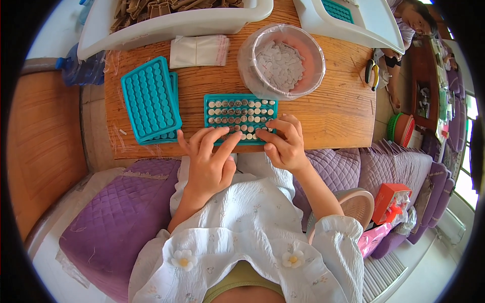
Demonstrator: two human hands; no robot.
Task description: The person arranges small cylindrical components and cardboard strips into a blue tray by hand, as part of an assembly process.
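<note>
A teal tray (207,103) lies near the table's front edge, filled with rows of small round pieces (244,112), some white and some shiny silver. My left hand (209,154) rests over the tray's front left part, fingers spread, fingertips on or just above the front rows. Over the front right corner is my right hand (287,144), its index finger reaching onto the pieces and its thumb apart from it. No piece shows between the fingers of either hand. The hands partly hide the front rows.
Stacked teal trays (151,101) lie at left, beside a bundle of clear bags (198,51). A lined bucket (281,60) holds whitish flakes. White bins (172,22) stand behind. Pliers (372,74) lie at the right edge; another person (411,22) is at far right.
</note>
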